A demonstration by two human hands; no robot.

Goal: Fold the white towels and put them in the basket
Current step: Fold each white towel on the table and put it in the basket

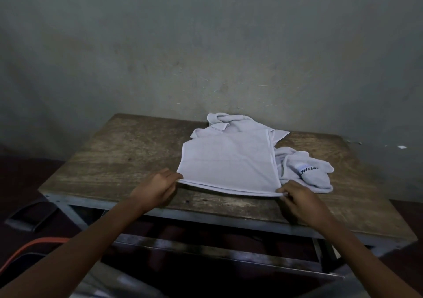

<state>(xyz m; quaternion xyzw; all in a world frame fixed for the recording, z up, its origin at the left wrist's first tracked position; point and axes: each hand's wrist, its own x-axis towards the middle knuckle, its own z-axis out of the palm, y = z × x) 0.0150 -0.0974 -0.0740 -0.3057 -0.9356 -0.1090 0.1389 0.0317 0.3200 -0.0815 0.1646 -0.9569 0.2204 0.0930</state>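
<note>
Head view, white towel (pixel 229 162) near corners pinched between both hands' fingers (pixel 176 178)

Two slender bare forearms, a bare left hand (pixel 158 189) and right hand (pixel 301 200).

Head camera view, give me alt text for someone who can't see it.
A person's left hand and right hand pinch the two near corners of a white towel spread flat on a worn wooden table. Crumpled towels lie behind it and to its right, before a grey wall.
</note>
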